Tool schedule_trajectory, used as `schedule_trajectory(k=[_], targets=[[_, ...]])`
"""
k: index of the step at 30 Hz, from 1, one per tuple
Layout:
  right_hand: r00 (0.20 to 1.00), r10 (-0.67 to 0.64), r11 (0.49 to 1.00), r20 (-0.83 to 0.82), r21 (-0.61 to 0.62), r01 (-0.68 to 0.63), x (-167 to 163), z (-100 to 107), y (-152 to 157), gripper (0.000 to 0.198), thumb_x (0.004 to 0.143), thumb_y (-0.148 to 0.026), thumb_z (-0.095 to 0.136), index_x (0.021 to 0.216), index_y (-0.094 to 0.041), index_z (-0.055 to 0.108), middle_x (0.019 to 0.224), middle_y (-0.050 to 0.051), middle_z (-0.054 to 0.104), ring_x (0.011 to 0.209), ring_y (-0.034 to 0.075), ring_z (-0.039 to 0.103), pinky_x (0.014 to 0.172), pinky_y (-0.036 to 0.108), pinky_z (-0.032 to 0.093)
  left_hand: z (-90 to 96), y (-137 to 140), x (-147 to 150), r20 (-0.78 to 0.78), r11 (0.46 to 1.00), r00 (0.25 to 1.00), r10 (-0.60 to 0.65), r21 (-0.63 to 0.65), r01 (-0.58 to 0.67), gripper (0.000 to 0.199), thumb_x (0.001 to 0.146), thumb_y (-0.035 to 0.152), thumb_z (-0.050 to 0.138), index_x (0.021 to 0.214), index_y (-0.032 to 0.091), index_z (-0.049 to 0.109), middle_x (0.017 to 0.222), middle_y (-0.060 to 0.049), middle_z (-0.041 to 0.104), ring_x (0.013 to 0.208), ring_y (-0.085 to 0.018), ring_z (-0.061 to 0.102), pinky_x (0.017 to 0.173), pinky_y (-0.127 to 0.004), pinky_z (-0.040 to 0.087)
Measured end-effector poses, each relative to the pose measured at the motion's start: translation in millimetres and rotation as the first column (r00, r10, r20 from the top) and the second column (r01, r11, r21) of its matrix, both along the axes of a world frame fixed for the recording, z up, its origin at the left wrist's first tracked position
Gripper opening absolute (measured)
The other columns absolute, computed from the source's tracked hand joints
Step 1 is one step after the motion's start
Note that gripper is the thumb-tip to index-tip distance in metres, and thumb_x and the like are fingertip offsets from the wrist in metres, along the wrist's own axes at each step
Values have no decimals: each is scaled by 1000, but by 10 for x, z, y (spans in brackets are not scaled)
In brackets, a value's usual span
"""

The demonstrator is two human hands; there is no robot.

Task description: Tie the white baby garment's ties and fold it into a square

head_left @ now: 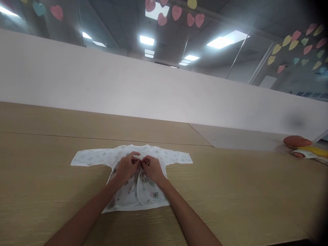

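A small white baby shirt (151,203) with a scattered print lies spread on the table, sleeves out to both sides and neckline away from me. Its front opening runs down the middle, one rounded edge overlapping the other panel. My left hand (128,166) pinches the fabric at the upper part of this opening. Close beside it, my right hand (153,168) has its fingertips closed on the same edge. The fingertips of both hands nearly meet, and they hide whatever fastening may be between them.
The wooden table (230,198) stretches to both sides, with a panel seam behind the shirt. A low white wall (153,92) and glass with paper hearts (176,13) rise behind. At the far right lie a brownish-orange object (296,140) and yellow cloth (316,151).
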State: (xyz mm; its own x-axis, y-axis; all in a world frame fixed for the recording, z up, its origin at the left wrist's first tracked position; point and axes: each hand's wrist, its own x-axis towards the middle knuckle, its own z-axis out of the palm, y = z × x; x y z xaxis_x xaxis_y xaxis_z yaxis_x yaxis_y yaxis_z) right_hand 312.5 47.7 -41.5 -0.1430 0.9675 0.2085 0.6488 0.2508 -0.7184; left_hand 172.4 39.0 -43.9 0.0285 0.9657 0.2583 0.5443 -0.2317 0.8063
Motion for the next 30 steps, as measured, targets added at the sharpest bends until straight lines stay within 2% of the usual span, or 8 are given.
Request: schedule_trajectory(k=[6, 10, 14, 17, 19, 21, 26, 30], targets=[[997, -64, 993, -53, -105, 58, 6, 10, 18, 10, 73, -21, 54, 72, -15, 62, 55, -2, 54, 52, 9, 46, 50, 19, 31, 7, 16, -28, -5, 1000, 1000, -21, 14, 21, 25, 76, 24, 50, 100, 21, 57, 80, -1, 72, 75, -16, 64, 71, -26, 46], [995, -84, 992, -56, -98, 78, -2, 6, 22, 10, 74, -20, 52, 74, -15, 61, 54, -3, 51, 51, 9, 45, 50, 19, 30, 1, 34, -56, -164, 998, 986, -8, 63, 19, 25, 77, 22, 47, 99, 21, 59, 83, -2, 70, 81, -17, 61, 74, -28, 45], [998, -65, 995, -1, -71, 65, 0, 109, -28, 10, 76, -21, 52, 75, -15, 60, 56, -2, 52, 53, 8, 45, 51, 19, 30, 3, 49, -111, -406, 996, 913, 44, 94, -6, 25, 69, 9, 44, 69, 19, 67, 83, -5, 67, 88, -21, 56, 80, -32, 41], [994, 51, 987, 99, -157, -35, 40, 223, -95, 23, 75, -31, 54, 60, -14, 55, 51, -2, 47, 51, 8, 41, 48, 20, 27, 28, 45, -131, -438, 997, 896, -73, 2, 83, 28, 64, 8, 44, 57, 20, 68, 83, -6, 65, 88, -22, 54, 83, -34, 40], [967, 199, 954, 158, -259, -154, 77, 275, -139, 34, 73, -38, 56, 50, -15, 49, 47, -2, 41, 48, 8, 36, 45, 21, 24, 61, 31, -121, -383, 987, 910, -159, -46, 153, 32, 62, 7, 43, 64, 20, 72, 84, -5, 65, 88, -21, 55, 84, -33, 41], [938, 299, 914, 176, -335, -229, 111, 306, -174, 35, 70, -39, 58, 47, -15, 46, 45, -3, 37, 46, 7, 33, 43, 21, 22, 100, 12, -105, -317, 977, 924, -213, -76, 199, 36, 62, 7, 42, 70, 21, 73, 83, -4, 66, 87, -19, 56, 83, -31, 42], [932, 333, 866, 145, -437, -241, 176, 381, -205, 21, 65, -23, 55, 49, -16, 44, 43, -6, 32, 44, 6, 31, 41, 20, 23, 168, -31, -121, -222, 901, 882, -416, -229, 368, 28, 67, 23, 50, 81, 20, 73, 75, -2, 69, 74, -18, 59, 68, -27, 44], [930, 365, 815, 52, -501, -292, 235, 432, -184, 10, 64, -18, 51, 55, -16, 50, 40, -7, 33, 40, 6, 32, 39, 19, 24, 192, -54, -185, -173, 826, 821, -544, -282, 488, 27, 67, 33, 57, 84, 21, 72, 80, -1, 70, 76, -18, 59, 67, -26, 44]])
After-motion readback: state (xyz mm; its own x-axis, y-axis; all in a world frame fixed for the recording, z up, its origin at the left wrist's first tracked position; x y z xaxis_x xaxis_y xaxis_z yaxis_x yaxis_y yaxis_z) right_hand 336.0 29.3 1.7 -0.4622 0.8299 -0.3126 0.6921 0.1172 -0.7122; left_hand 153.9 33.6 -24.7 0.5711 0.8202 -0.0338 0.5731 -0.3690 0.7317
